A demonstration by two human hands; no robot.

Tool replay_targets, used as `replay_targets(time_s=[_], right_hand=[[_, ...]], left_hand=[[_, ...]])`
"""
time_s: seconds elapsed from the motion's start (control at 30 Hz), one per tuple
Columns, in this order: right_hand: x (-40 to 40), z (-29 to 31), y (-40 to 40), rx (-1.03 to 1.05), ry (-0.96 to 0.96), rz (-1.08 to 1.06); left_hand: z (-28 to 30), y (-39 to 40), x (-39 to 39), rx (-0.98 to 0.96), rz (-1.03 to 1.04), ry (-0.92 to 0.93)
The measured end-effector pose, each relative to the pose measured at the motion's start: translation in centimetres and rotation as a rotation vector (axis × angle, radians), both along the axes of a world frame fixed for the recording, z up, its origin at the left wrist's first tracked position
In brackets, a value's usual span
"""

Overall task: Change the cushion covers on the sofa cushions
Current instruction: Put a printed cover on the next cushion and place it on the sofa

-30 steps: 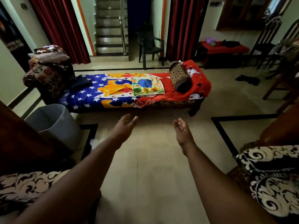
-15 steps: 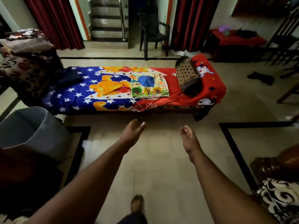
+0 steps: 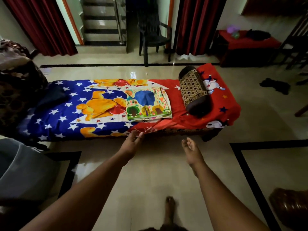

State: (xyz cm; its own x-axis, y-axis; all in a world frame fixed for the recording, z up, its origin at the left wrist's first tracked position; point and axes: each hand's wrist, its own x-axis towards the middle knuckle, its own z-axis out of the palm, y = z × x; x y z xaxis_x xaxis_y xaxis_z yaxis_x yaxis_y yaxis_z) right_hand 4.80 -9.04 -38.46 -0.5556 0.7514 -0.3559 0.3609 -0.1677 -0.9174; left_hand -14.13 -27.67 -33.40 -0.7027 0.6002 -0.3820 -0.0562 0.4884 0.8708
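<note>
A low daybed point(image 3: 55, 114) with a blue, starred and red cartoon sheet lies across the room ahead. On its middle rests a folded stack of bright printed cloth point(image 3: 148, 104). A brown patterned bolster point(image 3: 193, 92) lies on the red end. My left hand point(image 3: 132, 144) reaches forward with straight fingers, fingertips at the daybed's front edge. My right hand point(image 3: 190, 150) hovers over the floor just short of the daybed, fingers relaxed, holding nothing. A stack of patterned cushions point(image 3: 15, 77) sits at the far left.
A grey bin point(image 3: 21, 167) stands at the left. A dark plastic chair point(image 3: 153, 34) and red curtains point(image 3: 41, 24) are behind the daybed, with stairs beyond. A red-covered table point(image 3: 246, 45) is at the back right. Dark cloth point(image 3: 275, 85) lies on the floor. My foot point(image 3: 170, 209) steps forward.
I have walked closer to the daybed; it fills more of the view. Both hands stretched forward, the left now reaching the sheet's front edge. The patterned sofa arms dropped out of view.
</note>
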Motion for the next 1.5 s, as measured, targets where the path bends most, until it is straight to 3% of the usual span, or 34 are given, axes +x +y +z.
replay_targets(time_s=[0.4,0.77,1.03,1.33,1.5], right_hand=[[-17.8,-1.4,17.9,-0.011,-0.153,0.27],[-32.2,-4.7,27.6,-0.056,-0.359,0.298],[-40.4,-9.2,36.7,-0.09,-0.468,0.26],[-52.1,-27.4,48.2,-0.232,-0.534,0.404],[-55.0,-41.6,53.0,-0.187,-0.618,0.441]], left_hand=[[-2.4,13.6,-12.8,-0.114,0.172,-0.071],[-8.3,23.3,-29.7,-0.197,0.091,-0.14],[-12.7,30.0,-38.0,-0.375,-0.012,-0.124],[-22.9,42.5,-42.2,-0.549,-0.054,-0.123],[-30.3,48.7,-44.8,-0.654,-0.242,-0.031]])
